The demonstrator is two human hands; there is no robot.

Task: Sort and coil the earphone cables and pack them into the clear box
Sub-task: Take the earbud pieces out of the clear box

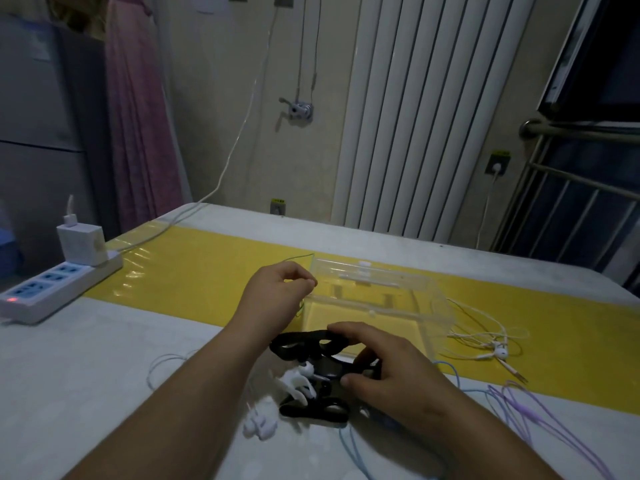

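On the pale grey table (104, 358), across a glossy yellow strip (207, 271), sits the clear rectangular plastic box (375, 306), its lid tipped up at the far side and nothing that I can make out inside it. The left hand (277, 296) hovers at the box's left wall, fingers curled in tight, thumb and forefinger pinching a thin green earphone cable (298, 258) that arcs up and over the knuckles. The right hand (377, 365) is nearer, just in front of the box, fingers bent and spread over a black looped bundle of cable (294, 344); the forefinger lies along its far loop and the thumb presses in from the near side, so it grips the bundle. A pair of white earbuds (304, 379) lies tangled on the black loops, and another blurred pair of white earbuds with pinkish stems (259, 426) rests just near of it. Right of the box lies a loose white wired earphone set (498, 351), touching nothing else. A lilac cable (519, 410) and a light blue cable (450, 372) trail across the near right. At the far left edge a white power strip (52, 282) carries a white charger block (81, 244); a white ribbed radiator (415, 116) stands against the far wall
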